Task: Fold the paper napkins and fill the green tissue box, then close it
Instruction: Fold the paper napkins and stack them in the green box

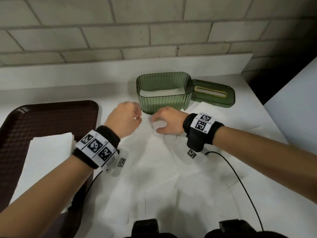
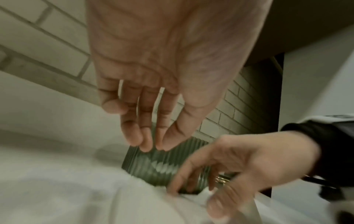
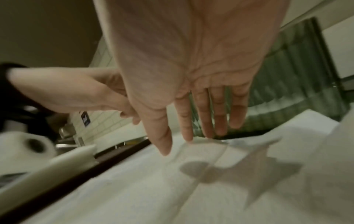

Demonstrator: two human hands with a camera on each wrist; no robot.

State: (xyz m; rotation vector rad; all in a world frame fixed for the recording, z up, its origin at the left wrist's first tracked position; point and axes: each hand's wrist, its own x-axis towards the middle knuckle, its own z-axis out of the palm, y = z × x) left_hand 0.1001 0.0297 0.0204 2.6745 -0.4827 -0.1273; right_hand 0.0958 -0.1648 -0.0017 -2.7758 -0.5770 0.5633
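Observation:
The green ribbed tissue box (image 1: pixel 164 102) (image 2: pixel 153 163) (image 3: pixel 287 75) stands open at the back of the counter, with white napkins (image 1: pixel 163 92) lying low inside. Its green lid (image 1: pixel 214 100) lies flat just to its right. A large unfolded napkin (image 1: pixel 154 165) (image 3: pixel 153 181) is spread in front of the box. My left hand (image 1: pixel 127 119) (image 2: pixel 151 145) hovers over the napkin's far edge with fingers extended and nothing in them. My right hand (image 1: pixel 163 121) (image 3: pixel 191 136) arches beside it, fingertips down on the paper near the box's base.
A dark brown tray (image 1: pixel 42 121) at the left holds a stack of white napkins (image 1: pixel 49 152). More napkin paper (image 1: pixel 214 117) lies under the right wrist. A brick wall runs behind the counter, and a white panel (image 1: pixel 291 117) borders its right side. Black cables trail from both wrists.

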